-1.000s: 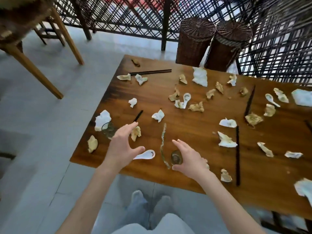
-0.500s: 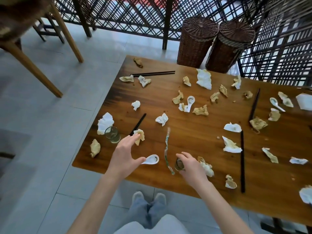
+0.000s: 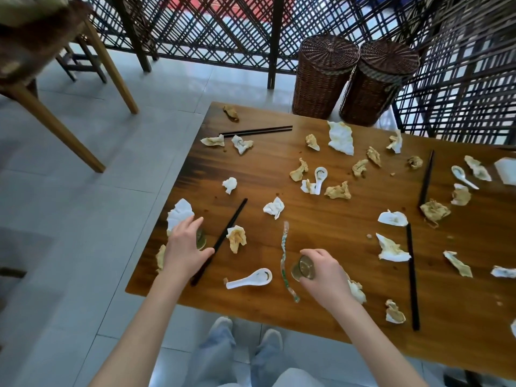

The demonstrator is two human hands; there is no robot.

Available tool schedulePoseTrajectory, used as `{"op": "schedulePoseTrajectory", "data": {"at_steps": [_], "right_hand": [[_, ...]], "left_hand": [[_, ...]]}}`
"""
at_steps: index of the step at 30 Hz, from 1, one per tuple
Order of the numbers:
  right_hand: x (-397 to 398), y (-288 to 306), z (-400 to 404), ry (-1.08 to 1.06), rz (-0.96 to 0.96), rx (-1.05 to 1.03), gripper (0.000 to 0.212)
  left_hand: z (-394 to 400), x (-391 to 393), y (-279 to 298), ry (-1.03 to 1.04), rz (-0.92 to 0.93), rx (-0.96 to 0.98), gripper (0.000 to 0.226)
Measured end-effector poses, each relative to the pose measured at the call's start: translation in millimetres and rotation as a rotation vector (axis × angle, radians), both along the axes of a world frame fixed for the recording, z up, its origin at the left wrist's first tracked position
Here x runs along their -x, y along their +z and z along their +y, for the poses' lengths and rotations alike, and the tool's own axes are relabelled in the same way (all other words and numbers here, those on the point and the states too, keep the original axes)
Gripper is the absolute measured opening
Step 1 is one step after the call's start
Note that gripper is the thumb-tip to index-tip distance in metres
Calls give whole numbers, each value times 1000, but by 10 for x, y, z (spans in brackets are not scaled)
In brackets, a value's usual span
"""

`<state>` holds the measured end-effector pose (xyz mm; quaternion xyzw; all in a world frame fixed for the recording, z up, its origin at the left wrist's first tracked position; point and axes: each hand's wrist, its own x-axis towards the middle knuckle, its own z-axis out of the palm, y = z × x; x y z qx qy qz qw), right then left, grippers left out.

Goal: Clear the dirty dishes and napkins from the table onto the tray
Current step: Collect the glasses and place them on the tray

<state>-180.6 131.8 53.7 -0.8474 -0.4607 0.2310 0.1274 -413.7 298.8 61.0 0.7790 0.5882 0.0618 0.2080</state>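
Observation:
The wooden table (image 3: 321, 219) is littered with several crumpled napkins, such as a white one (image 3: 274, 207) and a stained one (image 3: 236, 238). My left hand (image 3: 185, 247) curls around a small glass (image 3: 201, 238) near the table's left edge, beside a black chopstick (image 3: 223, 238). My right hand (image 3: 324, 277) grips a second small glass (image 3: 303, 270), tilted with its mouth facing up at me. A white ceramic spoon (image 3: 251, 278) and a thin paper strip (image 3: 284, 255) lie between my hands. Other spoons (image 3: 319, 175) (image 3: 463, 177) lie farther back. No tray is in view.
Chopstick pairs lie at the back left (image 3: 257, 131) and on the right (image 3: 411, 275). Two wicker baskets (image 3: 325, 76) (image 3: 377, 82) stand behind the table by a dark lattice screen (image 3: 223, 26). A wooden chair (image 3: 55, 79) stands on the tiled floor to the left.
My left hand moved left from beside the spoon and closed around the glass at the table's edge. My right hand took hold of the other glass and tipped it.

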Motion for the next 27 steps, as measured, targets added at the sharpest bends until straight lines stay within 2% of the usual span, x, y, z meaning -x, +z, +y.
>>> {"op": "schedulePoseTrajectory", "data": {"at_steps": [4, 8, 19, 27], "right_hand": [[138, 78, 174, -46, 17, -17, 58], [300, 115, 305, -110, 30, -51, 57], [573, 136, 454, -283, 5, -86, 57], [577, 219, 308, -439, 2, -82, 60]], "left_hand": [[229, 122, -85, -67, 96, 54, 82], [340, 225, -201, -138, 118, 134, 82], [548, 313, -377, -268, 8, 167, 71], [497, 199, -213, -266, -127, 192, 65]]}}
